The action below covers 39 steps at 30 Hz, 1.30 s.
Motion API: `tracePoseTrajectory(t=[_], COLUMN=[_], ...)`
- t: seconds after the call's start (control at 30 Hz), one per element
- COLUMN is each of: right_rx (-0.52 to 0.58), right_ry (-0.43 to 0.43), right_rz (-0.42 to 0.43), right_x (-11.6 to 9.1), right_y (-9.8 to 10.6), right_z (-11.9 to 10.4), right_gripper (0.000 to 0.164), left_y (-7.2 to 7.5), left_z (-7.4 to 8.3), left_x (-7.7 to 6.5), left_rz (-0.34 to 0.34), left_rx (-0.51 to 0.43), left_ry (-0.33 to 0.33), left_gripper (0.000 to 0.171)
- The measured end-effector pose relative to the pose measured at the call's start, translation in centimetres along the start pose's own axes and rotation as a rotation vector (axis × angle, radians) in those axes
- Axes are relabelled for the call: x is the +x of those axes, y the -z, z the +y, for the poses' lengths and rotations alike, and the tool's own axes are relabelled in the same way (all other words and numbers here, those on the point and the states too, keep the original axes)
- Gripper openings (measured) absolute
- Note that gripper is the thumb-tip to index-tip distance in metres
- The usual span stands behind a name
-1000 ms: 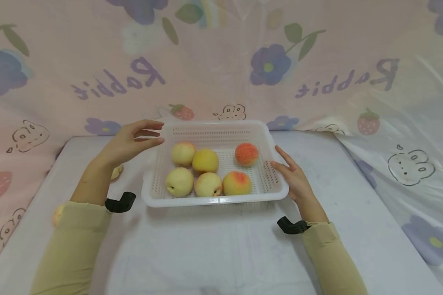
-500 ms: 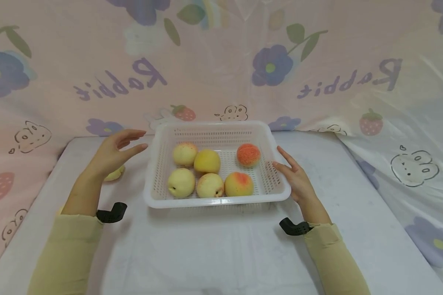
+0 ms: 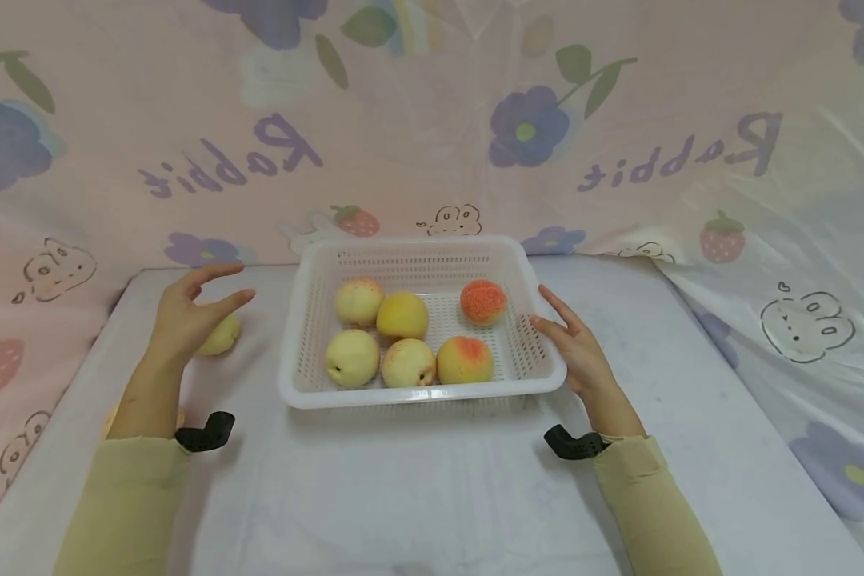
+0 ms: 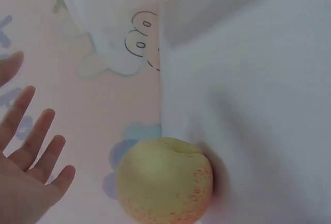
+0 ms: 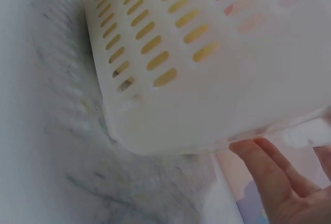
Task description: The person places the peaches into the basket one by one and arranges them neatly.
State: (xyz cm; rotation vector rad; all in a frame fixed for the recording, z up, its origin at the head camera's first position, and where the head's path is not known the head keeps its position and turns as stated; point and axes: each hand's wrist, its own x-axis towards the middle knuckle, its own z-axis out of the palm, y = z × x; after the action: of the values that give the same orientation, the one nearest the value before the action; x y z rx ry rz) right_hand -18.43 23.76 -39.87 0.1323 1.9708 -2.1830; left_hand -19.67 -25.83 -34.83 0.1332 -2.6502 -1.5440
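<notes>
Peach (image 3: 222,336) beside my spread, empty left hand (image 3: 182,318) is probably light and easily bruised, best cupped round its sides; my right hand (image 3: 579,354), fingers straight, touches the basket (image 3: 374,398).

Soft, slightly dim light lies evenly over all 3 views. Faint, diffuse shadows fall under the white basket (image 3: 374,399) and beside the pale peach (image 4: 165,182); a small glint marks the basket's near rim (image 3: 435,394). The wrist views look hazy, the head view crisper
</notes>
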Motion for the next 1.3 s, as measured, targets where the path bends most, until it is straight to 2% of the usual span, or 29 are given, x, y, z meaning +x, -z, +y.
tracePoseTrajectory(t=[0.1,0.17,0.43,0.53,0.6,0.8,0.93,1.13,1.3], right_rx=[-0.002,-0.009,-0.023,-0.022,-0.019,0.011,0.002,-0.003,-0.018], right_ry=[-0.006,-0.008,0.000,0.003,0.004,0.005,0.000,-0.009,-0.006], right_rz=[0.006,0.009,0.018,0.019,0.020,0.008,0.007,0.011,0.020], right_x=[0.1,0.1,0.2,0.1,0.1,0.2,0.2,0.0,0.0], right_y=[-0.1,-0.2,-0.2,-0.1,-0.1,-0.2,-0.3,-0.2,-0.1], right_z=[-0.1,-0.1,-0.3,-0.3,-0.4,-0.2,-0.2,-0.1,0.0], right_gripper=[0.064,0.064,0.064,0.064,0.064,0.064,0.064,0.064,0.063], left_y=[0.1,0.0,0.0,0.0,0.0,0.1,0.3,0.1,-0.1], left_z=[-0.4,-0.6,-2.1,-2.6,-2.9,-3.8,-4.3,-4.6,-5.0], left_x=[-0.1,-0.1,0.2,0.3,0.2,0.1,0.2,0.3,0.5], left_rz=[0.016,0.031,0.101,0.119,0.118,0.115,0.125,0.130,0.115], left_rx=[-0.022,-0.027,-0.041,-0.038,-0.035,-0.084,-0.102,-0.117,-0.140], left_ry=[0.047,0.055,-0.025,-0.030,0.003,0.173,0.211,0.234,0.279], left_gripper=[0.057,0.061,0.062,0.064,0.067,0.082,0.089,0.097,0.102])
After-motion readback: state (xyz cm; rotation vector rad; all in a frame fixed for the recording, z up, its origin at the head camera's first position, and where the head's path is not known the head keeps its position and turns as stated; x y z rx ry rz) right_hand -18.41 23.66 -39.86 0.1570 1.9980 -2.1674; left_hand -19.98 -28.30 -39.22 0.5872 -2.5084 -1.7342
